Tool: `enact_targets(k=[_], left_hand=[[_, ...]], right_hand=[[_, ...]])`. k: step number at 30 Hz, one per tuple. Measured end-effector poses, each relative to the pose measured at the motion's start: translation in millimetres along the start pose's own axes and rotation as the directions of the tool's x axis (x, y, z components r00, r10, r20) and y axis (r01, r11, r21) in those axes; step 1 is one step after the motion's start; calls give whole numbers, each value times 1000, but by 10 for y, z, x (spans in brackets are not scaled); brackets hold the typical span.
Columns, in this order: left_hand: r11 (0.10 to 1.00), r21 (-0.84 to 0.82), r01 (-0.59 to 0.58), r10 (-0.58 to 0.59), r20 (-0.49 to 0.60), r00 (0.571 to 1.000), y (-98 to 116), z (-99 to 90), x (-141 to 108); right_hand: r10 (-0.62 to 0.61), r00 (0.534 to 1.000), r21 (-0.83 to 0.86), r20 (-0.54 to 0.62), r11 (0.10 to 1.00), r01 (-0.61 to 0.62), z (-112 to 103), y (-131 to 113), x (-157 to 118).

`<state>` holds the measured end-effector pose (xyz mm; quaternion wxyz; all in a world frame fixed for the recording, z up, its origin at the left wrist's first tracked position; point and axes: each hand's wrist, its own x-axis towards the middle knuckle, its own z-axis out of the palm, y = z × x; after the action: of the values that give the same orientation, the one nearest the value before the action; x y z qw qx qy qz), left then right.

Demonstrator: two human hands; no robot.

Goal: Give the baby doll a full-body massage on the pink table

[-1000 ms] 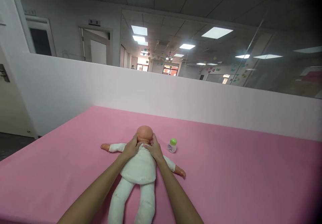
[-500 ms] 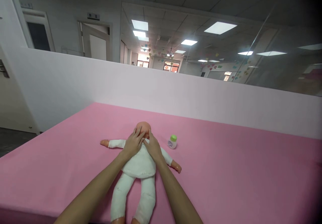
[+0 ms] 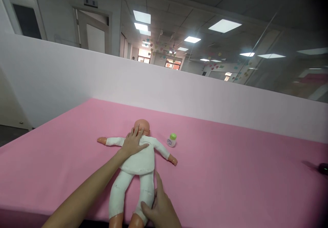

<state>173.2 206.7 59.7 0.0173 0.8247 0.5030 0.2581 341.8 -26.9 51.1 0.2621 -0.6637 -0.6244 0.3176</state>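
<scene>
A baby doll (image 3: 139, 159) in white clothes lies on its back on the pink table (image 3: 230, 173), arms spread, head pointing away from me. My left hand (image 3: 132, 142) rests flat on the doll's upper chest, fingertips reaching its chin. My right hand (image 3: 159, 209) is at the near edge, curled around the doll's lower right leg. A small white bottle with a green cap (image 3: 171, 140) stands just right of the doll's head, apart from both hands.
A low white partition wall (image 3: 179, 91) borders the table's far side, with glass above it. A dark object (image 3: 323, 168) lies at the far right edge of the table. A door (image 3: 93, 38) is in the room behind.
My right hand left the doll's chest and came back to grip its lower leg. My left hand stayed on the chest. The view tilted down slightly.
</scene>
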Motion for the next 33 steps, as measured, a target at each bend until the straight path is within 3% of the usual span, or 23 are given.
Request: enact_targets(k=[4, 12, 15, 18, 20, 21, 23, 25, 27, 30, 31, 33], left_hand=[[1000, 19, 16, -16, 8, 1000, 14, -5, -8], [999, -4, 39, -39, -14, 999, 54, -29, -19], [994, -104, 37, -45, -72, 996, 132, -180, 18], [933, -357, -40, -14, -147, 989, 436, -349, 94], [788, -613, -58, -30, -133, 991, 755, -394, 176], [666, -746, -17, -72, -87, 994, 926, -383, 227], [341, -935, 98, -147, 50, 988, 1242, -292, 351], [-6, -967, 254, -178, 251, 951, 1471, -132, 486], [-246, -885, 396, -188, 444, 876, 1591, 56, 605], [-453, -728, 514, -212, 648, 731, 1630, 295, 708], [-495, -695, 522, -218, 680, 700, 1628, 350, 723], [-541, -666, 513, -225, 703, 675, 1627, 423, 736]], right_hand=[[45, 998, 113, 44, 992, -50, -162, 42, 62], [15, 994, 110, 107, 994, -27, -317, 109, 17], [23, 994, 156, 111, 987, -40, -540, 230, 115], [22, 1000, 156, 5, 987, -23, -912, 259, 363], [-21, 997, 92, -72, 995, 27, -1159, 225, 596], [-28, 989, 54, -143, 998, 36, -1262, 206, 724], [-44, 955, -24, -294, 999, 39, -1408, 192, 988], [-68, 916, -100, -396, 995, 30, -1473, 229, 1239], [-110, 890, -168, -442, 985, 38, -1474, 310, 1456], [-226, 867, -241, -445, 962, 127, -1408, 474, 1713], [-269, 857, -261, -439, 951, 165, -1376, 532, 1786], [-345, 844, -302, -410, 925, 231, -1306, 651, 1921]])
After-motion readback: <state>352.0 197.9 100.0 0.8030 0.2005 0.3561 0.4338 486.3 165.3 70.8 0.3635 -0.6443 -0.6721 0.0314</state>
